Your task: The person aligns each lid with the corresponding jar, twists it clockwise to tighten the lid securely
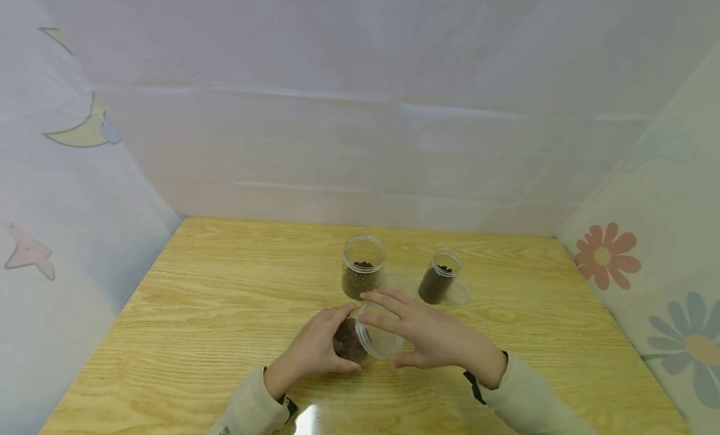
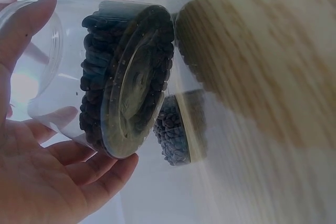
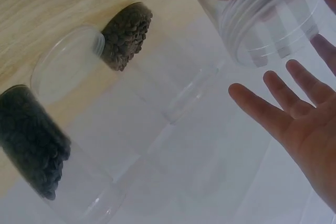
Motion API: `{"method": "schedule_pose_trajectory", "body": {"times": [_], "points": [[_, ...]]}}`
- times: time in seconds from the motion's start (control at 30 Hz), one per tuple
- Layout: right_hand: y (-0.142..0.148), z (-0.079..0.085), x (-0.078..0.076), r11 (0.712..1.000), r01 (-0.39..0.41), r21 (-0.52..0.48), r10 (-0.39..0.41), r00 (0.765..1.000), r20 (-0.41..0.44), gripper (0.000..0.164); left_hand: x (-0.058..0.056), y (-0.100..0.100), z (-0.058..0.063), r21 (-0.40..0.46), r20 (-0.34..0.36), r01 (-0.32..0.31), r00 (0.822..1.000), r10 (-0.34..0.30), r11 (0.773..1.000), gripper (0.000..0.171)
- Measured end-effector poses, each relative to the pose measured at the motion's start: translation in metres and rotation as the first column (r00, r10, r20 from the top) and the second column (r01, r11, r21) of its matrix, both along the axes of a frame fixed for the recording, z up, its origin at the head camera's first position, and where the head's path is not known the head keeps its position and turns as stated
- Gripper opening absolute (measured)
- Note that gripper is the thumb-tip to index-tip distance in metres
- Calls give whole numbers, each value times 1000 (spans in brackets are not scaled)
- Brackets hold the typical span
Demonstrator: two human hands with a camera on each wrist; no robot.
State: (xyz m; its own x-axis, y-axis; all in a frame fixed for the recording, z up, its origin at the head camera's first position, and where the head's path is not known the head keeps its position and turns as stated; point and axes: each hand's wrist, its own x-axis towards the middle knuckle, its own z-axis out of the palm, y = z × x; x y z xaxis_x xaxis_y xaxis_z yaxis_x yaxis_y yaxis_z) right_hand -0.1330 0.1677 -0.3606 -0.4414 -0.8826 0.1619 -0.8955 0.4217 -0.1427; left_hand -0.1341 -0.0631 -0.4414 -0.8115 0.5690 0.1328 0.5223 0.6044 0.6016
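My left hand (image 1: 317, 342) grips a clear plastic jar (image 2: 126, 77), thumb on one side and fingers curled round the other. The jar is tipped on its side above the table, its threaded rim (image 3: 236, 24) towards my right hand and its base facing the left wrist camera. Dark coffee beans (image 2: 94, 82) fill its base end. My right hand (image 1: 435, 332) reaches over the rim end with its fingers spread and fairly straight. In the right wrist view, its fingertips (image 3: 239, 90) are close to the rim.
Behind the hands stand a wide open jar (image 1: 362, 279) partly filled with brown beans and a narrower open jar (image 1: 435, 285) of darker beans. A clear lid (image 1: 400, 281) lies between them, another lid (image 1: 459, 292) right of the narrow jar. Fabric walls (image 1: 360, 141) surround the wooden table (image 1: 236, 272).
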Motion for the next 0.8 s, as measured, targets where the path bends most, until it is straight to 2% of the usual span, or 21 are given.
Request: {"method": "schedule_pose_trajectory", "body": {"times": [0.33, 0.8], "points": [[0, -6, -2, 999, -31, -32, 30, 999, -28, 92, 0, 0, -1, 4, 17, -10, 1000, 10, 1000, 96], [-6, -3, 5, 992, 109, -62, -105, 993, 58, 86, -1, -1, -3, 25, -25, 11, 1000, -11, 1000, 94]]}}
